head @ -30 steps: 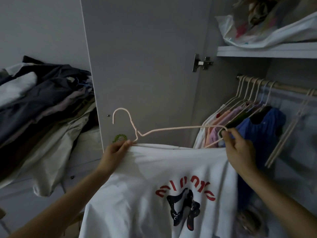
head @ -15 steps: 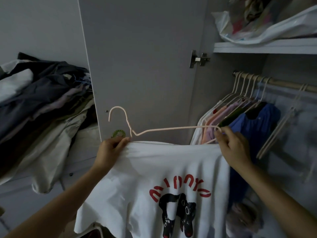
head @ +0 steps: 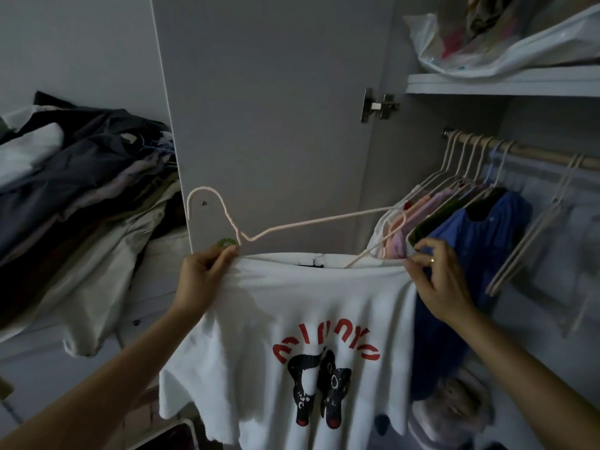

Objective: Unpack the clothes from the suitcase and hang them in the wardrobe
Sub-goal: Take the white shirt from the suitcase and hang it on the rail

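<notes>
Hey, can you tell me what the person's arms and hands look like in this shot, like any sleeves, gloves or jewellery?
Both forearms are bare as far as the picture shows them, with no sleeves, watch or bracelet in view. Neither hand wears a glove. The left hand shows no jewellery. The right hand has a thin gold-coloured ring on one finger. The light is dim, so finer details such as the nails cannot be made out.

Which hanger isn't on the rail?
The pale pink wire hanger held over the white printed T-shirt, its hook free in front of the wardrobe door. All the other hangers have their hooks over the wooden rail.
</notes>
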